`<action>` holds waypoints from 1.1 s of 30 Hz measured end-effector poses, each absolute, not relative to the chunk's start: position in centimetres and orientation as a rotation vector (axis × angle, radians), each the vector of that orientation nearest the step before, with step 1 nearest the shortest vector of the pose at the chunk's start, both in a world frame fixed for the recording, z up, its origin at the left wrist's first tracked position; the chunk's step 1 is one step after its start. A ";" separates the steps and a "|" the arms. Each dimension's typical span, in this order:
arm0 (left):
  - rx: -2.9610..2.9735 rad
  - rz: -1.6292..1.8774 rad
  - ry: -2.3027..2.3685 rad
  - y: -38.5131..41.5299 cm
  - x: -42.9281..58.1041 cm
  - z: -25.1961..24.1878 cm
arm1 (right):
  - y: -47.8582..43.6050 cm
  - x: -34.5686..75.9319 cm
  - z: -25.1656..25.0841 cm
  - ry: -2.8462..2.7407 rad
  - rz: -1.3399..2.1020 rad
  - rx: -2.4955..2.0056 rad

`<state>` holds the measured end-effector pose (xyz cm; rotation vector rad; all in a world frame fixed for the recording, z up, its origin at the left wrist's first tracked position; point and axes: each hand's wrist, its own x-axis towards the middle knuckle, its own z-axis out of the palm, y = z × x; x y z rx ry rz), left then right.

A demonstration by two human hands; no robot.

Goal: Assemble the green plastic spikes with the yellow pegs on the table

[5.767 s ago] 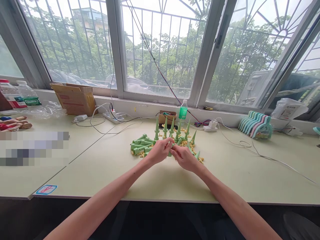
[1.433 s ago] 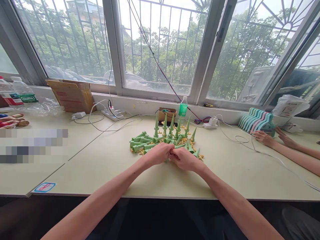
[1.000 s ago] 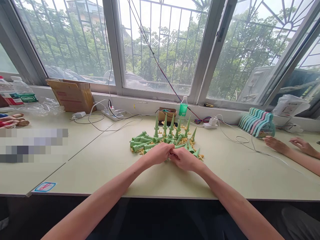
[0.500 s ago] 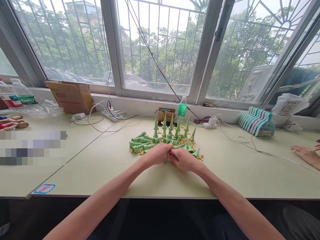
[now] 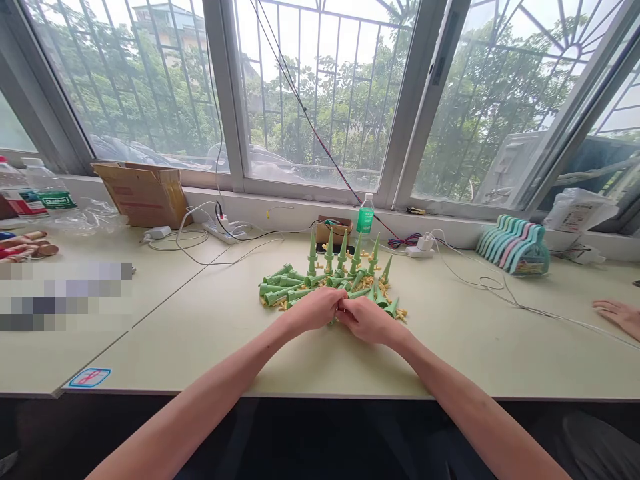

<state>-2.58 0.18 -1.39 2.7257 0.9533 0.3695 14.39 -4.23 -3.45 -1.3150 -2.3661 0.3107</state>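
My left hand [image 5: 320,308] and my right hand [image 5: 371,319] meet fingertip to fingertip over the near side of the pile, both closed. Between them they pinch a green watering spike, of which little more than a bit of green shows below the fingers. Just beyond lies a heap of loose green watering spikes [image 5: 280,293], mixed with small yellow valves [image 5: 401,313]. Behind the heap, several spikes [image 5: 329,252] fitted with yellow valves stand upright, tips up, in a row.
A green-labelled bottle [image 5: 365,215] and a small cardboard box [image 5: 334,230] stand behind the spikes. White cables and a power strip [image 5: 225,230] lie left of them. Hangers [image 5: 515,245] stand at the right. Another person's hand [image 5: 619,316] rests at the right edge.
My hands stay in the same place, pressed together. At the right edge, the other person's hand has shifted a little outward to the right.
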 end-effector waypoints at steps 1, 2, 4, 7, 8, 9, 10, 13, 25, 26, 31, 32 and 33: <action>2.727 0.368 0.954 0.2 -2.6 -1.4 | -4.2 14.4 -3.5 -2.366 0.304 -1.320; 2.727 0.367 0.954 0.2 -2.6 -1.4 | -4.2 14.3 -3.4 -2.367 0.298 -1.323; 2.728 0.366 0.954 0.2 -2.6 -1.4 | -4.3 14.3 -3.4 -2.369 0.289 -1.321; 2.730 0.371 0.946 0.2 -2.6 -1.4 | -4.3 14.2 -3.4 -2.371 0.292 -1.318; 2.730 0.372 0.943 0.2 -2.6 -1.4 | -4.3 14.3 -3.4 -2.371 0.293 -1.320; 2.730 0.373 0.940 0.2 -2.6 -1.4 | -4.2 14.3 -3.4 -2.371 0.291 -1.324; 2.729 0.374 0.937 0.2 -2.6 -1.4 | -4.2 14.3 -3.5 -2.373 0.286 -1.327; 2.726 0.377 0.935 0.2 -2.6 -1.4 | -4.1 14.3 -3.7 -2.375 0.271 -1.328; 2.706 0.387 0.941 0.1 -2.7 -1.3 | -4.3 14.2 -3.4 -2.373 0.290 -1.338; 2.706 0.387 0.941 0.1 -2.7 -1.3 | -4.4 14.2 -3.3 -2.376 0.286 -1.344; 2.717 0.373 0.948 0.1 -2.8 -1.2 | -4.5 14.0 -3.2 -2.383 0.274 -1.369; 2.721 0.370 0.949 0.1 -2.8 -1.1 | -4.5 14.0 -3.1 -2.384 0.274 -1.373; 2.723 0.367 0.951 0.1 -2.8 -1.1 | -4.6 14.0 -3.1 -2.386 0.276 -1.377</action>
